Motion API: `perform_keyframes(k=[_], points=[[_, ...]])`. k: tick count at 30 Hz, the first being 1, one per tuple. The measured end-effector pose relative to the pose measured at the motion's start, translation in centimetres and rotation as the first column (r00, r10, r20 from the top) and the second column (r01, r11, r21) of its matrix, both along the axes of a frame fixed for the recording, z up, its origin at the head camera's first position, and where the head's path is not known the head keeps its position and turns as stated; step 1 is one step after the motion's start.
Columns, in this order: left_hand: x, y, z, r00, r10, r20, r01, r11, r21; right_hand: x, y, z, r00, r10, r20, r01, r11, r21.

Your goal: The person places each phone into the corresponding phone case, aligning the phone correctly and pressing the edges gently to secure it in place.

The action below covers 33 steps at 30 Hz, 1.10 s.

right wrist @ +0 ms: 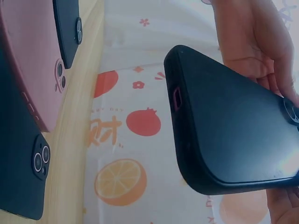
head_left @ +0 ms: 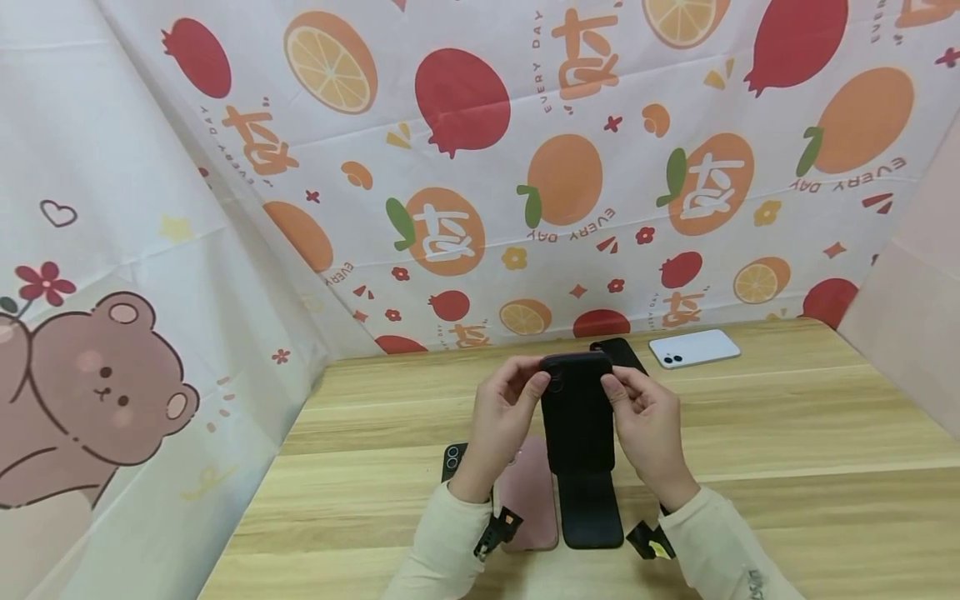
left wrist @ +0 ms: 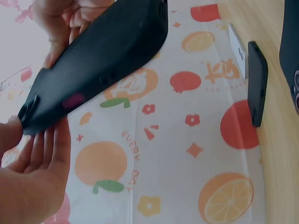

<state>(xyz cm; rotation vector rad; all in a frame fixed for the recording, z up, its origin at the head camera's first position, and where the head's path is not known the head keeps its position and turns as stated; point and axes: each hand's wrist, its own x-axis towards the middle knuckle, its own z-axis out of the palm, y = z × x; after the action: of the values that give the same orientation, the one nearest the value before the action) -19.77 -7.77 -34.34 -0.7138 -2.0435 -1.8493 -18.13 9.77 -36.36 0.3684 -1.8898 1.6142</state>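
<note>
My left hand [head_left: 504, 421] and right hand [head_left: 651, 421] hold a phone in a black case [head_left: 577, 417] by its two upper sides, thumbs on the back. The phone is raised above the table, its camera end up. In the right wrist view a pinkish patch shows through a cutout in the side of the case [right wrist: 238, 135]. Below the held phone lies another black phone [head_left: 592, 517]. Left of that is a pink phone [head_left: 532, 508], and a dark phone [head_left: 452, 458] partly hidden by my left wrist.
At the back of the wooden table [head_left: 810, 433] lie a white phone [head_left: 697, 347] and a black phone [head_left: 622, 352], partly covered by my right hand. A fruit-print cloth [head_left: 480, 192] hangs behind the table, and a bear-print cloth [head_left: 135, 375] on the left.
</note>
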Motion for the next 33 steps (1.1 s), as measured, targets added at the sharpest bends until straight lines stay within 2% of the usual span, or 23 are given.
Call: perform_keyframes(k=[3, 6, 10, 13, 16, 20, 28, 30, 33], points=[[0.1, 0.3, -0.2, 0.998, 0.039, -0.051, -0.038, 0.999, 0.023, 0.1, -0.1, -0.1, 1.0, 0.005, 0.005, -0.005, 1.0, 0.004], [0.2, 0.4, -0.3, 0.997, 0.058, -0.056, -0.055, 0.997, 0.058, 0.2, -0.2, -0.1, 1.0, 0.015, 0.003, -0.015, 1.0, 0.012], [0.3, 0.4, -0.3, 1.0, 0.031, 0.001, -0.031, 0.993, 0.112, 0.2, 0.0, 0.1, 0.999, 0.037, 0.028, -0.038, 0.999, 0.037], [0.4, 0.4, -0.3, 0.999, 0.0, 0.054, -0.008, 0.988, 0.152, 0.0, 0.5, 0.3, 0.992, 0.086, 0.09, -0.092, 0.994, 0.059], [0.5, 0.4, -0.2, 0.997, -0.02, 0.075, 0.007, 0.985, 0.175, -0.2, 1.0, 0.6, 0.981, 0.143, 0.13, -0.152, 0.986, 0.061], [0.5, 0.5, -0.2, 0.997, -0.043, 0.065, 0.031, 0.984, 0.175, -0.2, 1.6, 1.0, 0.982, 0.157, 0.109, -0.162, 0.986, 0.04], [0.7, 0.7, -0.2, 0.995, -0.089, 0.043, 0.082, 0.984, 0.157, 0.1, 1.9, 1.2, 0.995, 0.101, 0.009, -0.101, 0.995, 0.015], [0.7, 0.7, -0.2, 0.994, -0.097, 0.045, 0.089, 0.984, 0.152, 0.1, 1.9, 1.2, 0.994, 0.106, 0.006, -0.106, 0.994, 0.007], [0.8, 0.8, -0.2, 0.993, -0.102, 0.066, 0.091, 0.984, 0.152, 0.0, 2.1, 1.2, 0.989, 0.143, 0.045, -0.142, 0.99, -0.019]])
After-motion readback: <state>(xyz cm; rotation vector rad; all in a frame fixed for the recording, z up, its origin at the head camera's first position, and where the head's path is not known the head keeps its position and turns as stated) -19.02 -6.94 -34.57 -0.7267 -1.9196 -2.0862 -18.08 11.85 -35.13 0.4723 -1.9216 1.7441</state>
